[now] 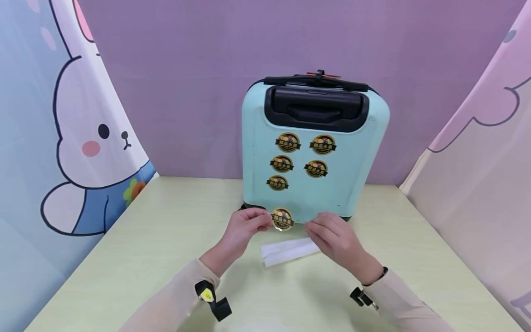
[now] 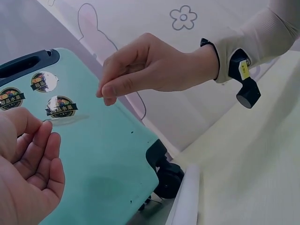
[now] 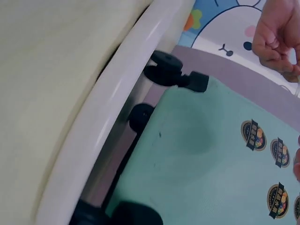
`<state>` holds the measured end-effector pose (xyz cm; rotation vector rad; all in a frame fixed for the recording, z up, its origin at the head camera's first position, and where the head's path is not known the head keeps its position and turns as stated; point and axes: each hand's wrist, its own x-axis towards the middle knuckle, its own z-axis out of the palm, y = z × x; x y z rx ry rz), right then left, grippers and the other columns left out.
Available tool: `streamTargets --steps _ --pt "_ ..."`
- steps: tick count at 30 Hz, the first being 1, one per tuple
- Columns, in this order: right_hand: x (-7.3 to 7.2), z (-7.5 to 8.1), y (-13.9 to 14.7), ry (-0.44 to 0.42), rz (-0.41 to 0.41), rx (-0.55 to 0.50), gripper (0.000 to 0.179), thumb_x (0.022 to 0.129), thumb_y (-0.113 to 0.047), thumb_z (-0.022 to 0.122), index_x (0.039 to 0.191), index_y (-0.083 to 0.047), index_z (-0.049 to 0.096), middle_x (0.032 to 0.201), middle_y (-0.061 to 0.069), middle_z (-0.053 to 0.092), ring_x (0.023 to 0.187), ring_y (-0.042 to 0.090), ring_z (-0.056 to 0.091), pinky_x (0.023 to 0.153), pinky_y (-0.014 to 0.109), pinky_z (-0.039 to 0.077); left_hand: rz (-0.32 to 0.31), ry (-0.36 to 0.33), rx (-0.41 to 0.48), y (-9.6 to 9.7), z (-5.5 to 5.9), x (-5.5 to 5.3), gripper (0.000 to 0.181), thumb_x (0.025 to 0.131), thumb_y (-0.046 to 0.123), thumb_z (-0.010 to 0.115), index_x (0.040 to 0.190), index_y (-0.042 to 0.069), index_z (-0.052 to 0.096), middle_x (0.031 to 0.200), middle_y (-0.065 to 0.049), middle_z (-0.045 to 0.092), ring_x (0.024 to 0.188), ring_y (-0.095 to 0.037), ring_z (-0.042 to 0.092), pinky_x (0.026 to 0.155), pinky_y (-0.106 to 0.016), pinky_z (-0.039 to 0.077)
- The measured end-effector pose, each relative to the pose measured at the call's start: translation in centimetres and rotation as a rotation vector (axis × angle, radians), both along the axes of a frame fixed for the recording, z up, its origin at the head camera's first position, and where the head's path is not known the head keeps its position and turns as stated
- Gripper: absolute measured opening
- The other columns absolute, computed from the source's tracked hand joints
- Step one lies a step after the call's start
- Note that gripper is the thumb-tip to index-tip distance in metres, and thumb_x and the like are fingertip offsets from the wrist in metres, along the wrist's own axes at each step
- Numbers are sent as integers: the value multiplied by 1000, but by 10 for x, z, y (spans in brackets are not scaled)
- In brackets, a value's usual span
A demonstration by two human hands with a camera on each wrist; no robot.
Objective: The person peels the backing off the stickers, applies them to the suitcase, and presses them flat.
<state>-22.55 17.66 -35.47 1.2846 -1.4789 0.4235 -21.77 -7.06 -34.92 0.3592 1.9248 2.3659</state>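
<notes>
My left hand (image 1: pixel 249 221) pinches the edge of a round black-and-gold fruit sticker (image 1: pixel 282 219) between thumb and fingers, in front of the suitcase's lower part. Edge-on in the left wrist view, the held sticker (image 2: pixel 70 119) looks like a thin, see-through sliver. To its right, my right hand (image 1: pixel 338 240) has thumb and fingertips drawn together, apart from the sticker, and nothing shows between them. The mint-green suitcase (image 1: pixel 319 198) stands upright, with several matching stickers (image 1: pixel 316 168) in two columns on its face. Only a sliver of the right hand's fingers (image 3: pixel 297 164) enters the right wrist view.
A folded white paper strip (image 1: pixel 286 252) lies on the pale table (image 1: pixel 199 203), partly behind the right hand. The suitcase has a black handle (image 1: pixel 317 108) on top and black wheels (image 2: pixel 168 180). Printed cartoon cloth (image 1: pixel 95 138) hangs at both sides, a purple backdrop (image 1: pixel 186 92) behind.
</notes>
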Motion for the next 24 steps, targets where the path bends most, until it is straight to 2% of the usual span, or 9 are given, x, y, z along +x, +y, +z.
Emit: streamTargets --steps 5,10,14,17,20,24 --pt "0 -5 -5 -152 2 -111 27 102 -17 58 92 4 73 85 10 69 74 26 64 66 34 56 -16 26 13 2 -1 -1 8 92 -4 64 93 -4 71 80 -1 70 77 -11 68 77 -28 57" --pt "4 -9 -6 -422 -21 -210 30 101 -25 60 98 1 74 87 8 71 79 23 66 76 21 54 -30 43 23 5 -2 -1 8 92 -4 64 93 -6 71 80 -1 70 77 -12 68 76 -27 57" --pt "7 -11 -6 -603 -30 -260 12 90 -4 71 100 1 75 89 8 72 82 20 67 79 18 53 -32 47 12 7 -3 0 9 92 -4 63 95 -9 70 79 0 70 77 -11 68 76 -26 57" --pt "11 -11 -9 -690 -47 -290 25 79 12 73 101 1 75 91 9 73 84 16 68 75 19 53 -31 49 9 8 -3 0 10 92 -5 63 96 -12 69 79 0 70 77 -11 68 76 -26 57" --pt "14 -11 -12 -810 -30 -325 23 82 12 72 101 1 75 93 12 73 86 10 68 72 17 53 -30 56 7 10 -3 0 12 92 -5 64 98 -15 68 79 -1 71 76 -11 68 76 -27 58" --pt "18 -9 -16 -1062 12 -386 15 90 6 68 103 5 74 94 18 73 85 5 67 72 18 56 -31 66 -1 11 -3 0 16 92 -4 64 100 -18 66 79 -1 71 77 -11 69 77 -29 58"
